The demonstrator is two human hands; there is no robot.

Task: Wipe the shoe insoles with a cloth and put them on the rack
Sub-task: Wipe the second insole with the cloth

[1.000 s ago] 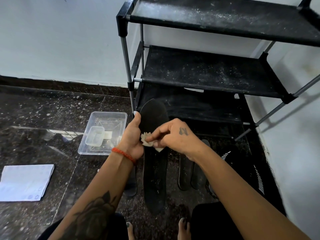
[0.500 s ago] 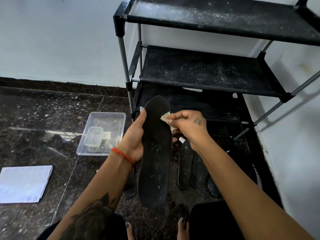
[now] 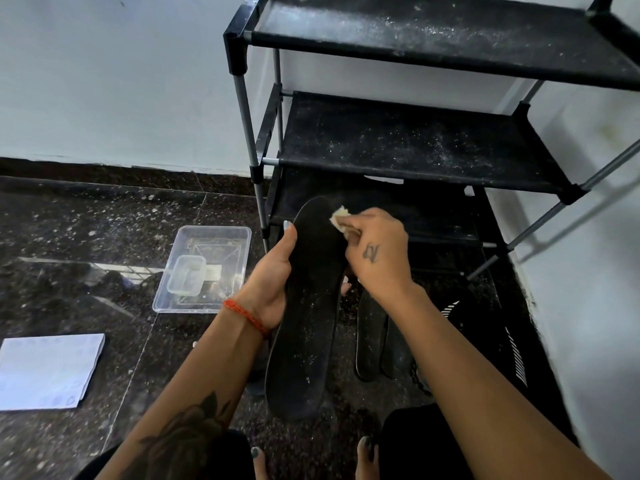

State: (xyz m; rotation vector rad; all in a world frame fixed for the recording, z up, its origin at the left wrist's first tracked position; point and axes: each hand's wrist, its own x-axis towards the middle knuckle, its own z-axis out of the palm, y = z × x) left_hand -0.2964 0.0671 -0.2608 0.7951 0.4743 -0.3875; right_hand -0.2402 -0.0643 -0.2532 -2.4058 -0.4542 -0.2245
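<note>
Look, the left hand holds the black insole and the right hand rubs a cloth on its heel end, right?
Almost. The left hand does hold the black insole, but the right hand presses the cloth on the far end, the toe end up near the rack, not the heel end. The head view shows it.

The right hand (image 3: 375,252) hides most of the cloth (image 3: 338,216); its fingertips are unseen.
</note>
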